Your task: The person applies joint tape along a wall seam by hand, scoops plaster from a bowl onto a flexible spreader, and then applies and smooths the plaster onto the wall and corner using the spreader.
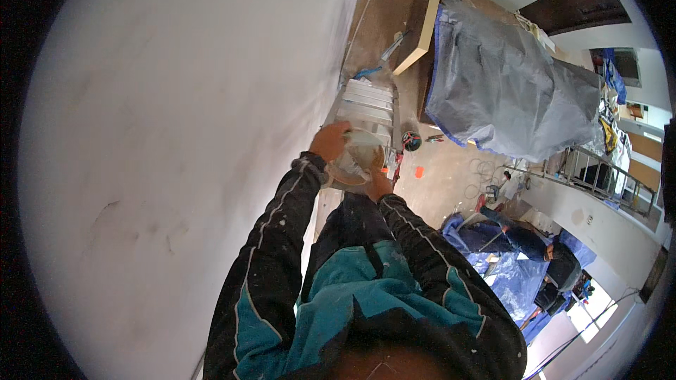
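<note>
"Where is the bucket (382, 156)?"

"It is near, above the ladder (367, 103), between the left hand (329, 142) and the right hand (381, 184) — both at its rim; if they grip firmly, I cannot tell."

"And the progress?"

"Pale material (361, 160) is inside — I judge it not all used. The left wall (183, 119) has dark marks."

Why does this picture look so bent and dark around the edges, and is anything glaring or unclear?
Head view: fisheye lens, so the corners are black and straight edges curve toward the rim; glare whites out the window at lower right; the left hand, right hand and bucket look soft, fine detail hard to tell.
</note>
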Demonstrator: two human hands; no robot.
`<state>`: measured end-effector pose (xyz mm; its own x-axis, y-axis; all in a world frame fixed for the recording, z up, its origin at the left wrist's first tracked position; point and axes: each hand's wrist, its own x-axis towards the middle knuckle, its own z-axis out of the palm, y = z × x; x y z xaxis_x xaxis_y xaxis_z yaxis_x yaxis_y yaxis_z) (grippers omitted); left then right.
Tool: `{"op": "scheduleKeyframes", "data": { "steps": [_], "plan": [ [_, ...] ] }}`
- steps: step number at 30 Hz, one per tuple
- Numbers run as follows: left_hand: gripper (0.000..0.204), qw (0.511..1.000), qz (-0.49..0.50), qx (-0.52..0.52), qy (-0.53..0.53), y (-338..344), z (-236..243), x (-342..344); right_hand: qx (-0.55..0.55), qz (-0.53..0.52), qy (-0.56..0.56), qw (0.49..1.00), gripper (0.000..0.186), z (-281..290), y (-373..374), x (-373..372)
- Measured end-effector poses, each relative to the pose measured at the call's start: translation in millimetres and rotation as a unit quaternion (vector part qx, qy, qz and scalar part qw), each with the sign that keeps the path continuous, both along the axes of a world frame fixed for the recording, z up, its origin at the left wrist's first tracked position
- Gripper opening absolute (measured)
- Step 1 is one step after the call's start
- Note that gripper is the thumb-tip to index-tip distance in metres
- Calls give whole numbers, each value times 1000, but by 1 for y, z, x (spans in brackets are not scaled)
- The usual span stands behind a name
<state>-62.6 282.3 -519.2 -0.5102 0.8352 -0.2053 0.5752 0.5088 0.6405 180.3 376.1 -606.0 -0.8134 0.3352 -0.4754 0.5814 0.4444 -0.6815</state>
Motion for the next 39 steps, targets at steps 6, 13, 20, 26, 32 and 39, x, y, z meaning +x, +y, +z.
{"op": "scheduleKeyframes", "data": {
  "steps": [6, 13, 20, 26, 32, 39],
  "plan": [
    [46, 819, 348, 177, -421, -84, 17, -2, -26, 17, -38, 999, 54, 12, 24, -4],
    [42, 475, 481, 367, -639, -129, -86, 29, 17, -47, -7, 999, 46, 64, 24, -42],
    [43, 366, 532, 433, -628, -106, -124, 34, 183, 93, 18, 978, 34, 49, -3, -89],
    [47, 372, 518, 419, -647, -84, -113, 28, 187, 132, 12, 973, 33, 5, -75, -95],
    [40, 364, 498, 389, -684, -74, -120, 28, 37, 96, -35, 994, 47, 66, -78, -106],
    [37, 332, 503, 399, -691, -70, -122, 31, 75, -44, 79, 993, 29, 22, -67, -77]
  ]
}}
